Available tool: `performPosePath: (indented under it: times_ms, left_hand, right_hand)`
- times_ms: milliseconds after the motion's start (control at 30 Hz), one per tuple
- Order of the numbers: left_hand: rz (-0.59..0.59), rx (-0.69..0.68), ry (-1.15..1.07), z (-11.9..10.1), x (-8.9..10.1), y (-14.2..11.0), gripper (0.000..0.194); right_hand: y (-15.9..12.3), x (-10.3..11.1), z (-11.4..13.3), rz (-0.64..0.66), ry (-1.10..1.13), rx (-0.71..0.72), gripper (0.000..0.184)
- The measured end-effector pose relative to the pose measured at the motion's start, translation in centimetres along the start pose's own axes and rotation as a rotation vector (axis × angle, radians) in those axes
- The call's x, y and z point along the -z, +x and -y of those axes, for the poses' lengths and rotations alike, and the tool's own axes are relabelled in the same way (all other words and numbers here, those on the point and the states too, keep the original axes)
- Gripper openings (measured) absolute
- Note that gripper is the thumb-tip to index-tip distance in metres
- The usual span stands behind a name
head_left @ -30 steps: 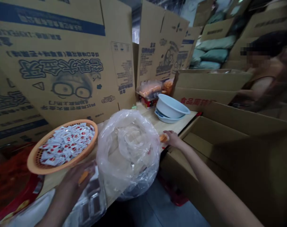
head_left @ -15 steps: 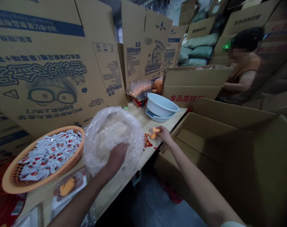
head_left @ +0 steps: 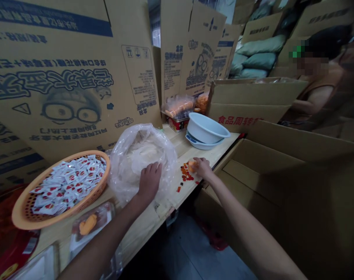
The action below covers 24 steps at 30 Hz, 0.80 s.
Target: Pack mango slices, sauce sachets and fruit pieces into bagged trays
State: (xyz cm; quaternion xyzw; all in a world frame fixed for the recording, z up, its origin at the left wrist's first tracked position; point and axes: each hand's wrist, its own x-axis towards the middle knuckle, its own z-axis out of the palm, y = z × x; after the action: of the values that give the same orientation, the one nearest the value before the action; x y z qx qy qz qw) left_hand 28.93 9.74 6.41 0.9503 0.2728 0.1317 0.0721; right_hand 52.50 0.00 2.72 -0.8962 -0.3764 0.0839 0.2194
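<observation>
The left hand (head_left: 149, 182) lies open on a clear plastic bag (head_left: 142, 155). The right hand (head_left: 203, 169) is to the right of the bag, with its fingers at an orange piece (head_left: 191, 166) (I cannot tell if they grip it). The hands are well apart. Small orange and red bits (head_left: 185, 175) lie on the worktop (head_left: 214, 149) between them. So far, an orange basket (head_left: 53, 219) left of the bag is full of little white packets (head_left: 67, 184), and the bag holds a pale heap (it is hard to see through the plastic). The bits on the worktop are not yet gathered up.
</observation>
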Motion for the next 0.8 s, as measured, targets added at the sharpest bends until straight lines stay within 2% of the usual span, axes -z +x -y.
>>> performPosePath:
  times_ms: [100, 167, 233, 333, 433, 533, 633, 733, 800]
  left_hand:
    - [0.092, -0.071, -0.115, -3.1, -0.9, -2.0, 0.034]
    - [0.172, -0.077, -0.203, -4.8, -2.1, -2.8, 0.031]
    - [0.205, -0.026, -0.255, -5.8, -3.5, -2.8, 0.03]
    - [0.191, 0.068, -0.303, -6.1, -5.2, -1.8, 0.035]
    - [0.159, 0.113, -0.376, -6.4, -6.2, -0.2, 0.049]
    - [0.132, 0.14, -0.432, -7.0, -6.8, 1.7, 0.063]
    - [0.148, 0.172, -0.449, -7.5, -7.3, 4.0, 0.078]
    - [0.201, 0.207, -0.455, -7.4, -7.8, 6.2, 0.097]
    - [0.218, 0.217, -0.466, -7.1, -8.2, 7.5, 0.097]
  right_hand:
    - [-0.9, 1.4, -1.0, 0.06, -0.023, 0.02, 0.052]
    - [-1.8, 1.8, -1.6, 0.112, -0.026, 0.037, 0.051]
    - [-2.7, 1.3, -1.8, 0.164, -0.027, 0.055, 0.039]
    - [-3.6, -0.5, -1.5, 0.198, -0.031, 0.079, 0.016]
    - [-3.7, -1.8, -0.9, 0.16, -0.016, 0.103, 0.01]
    - [-3.1, -1.9, -0.7, 0.091, 0.016, 0.139, 0.023]
    - [-1.9, -1.3, -1.2, 0.038, 0.055, 0.171, 0.059]
    - [-0.3, -0.9, -2.0, 0.075, 0.099, 0.182, 0.086]
    - [0.7, -1.0, -2.4, 0.121, 0.127, 0.203, 0.088]
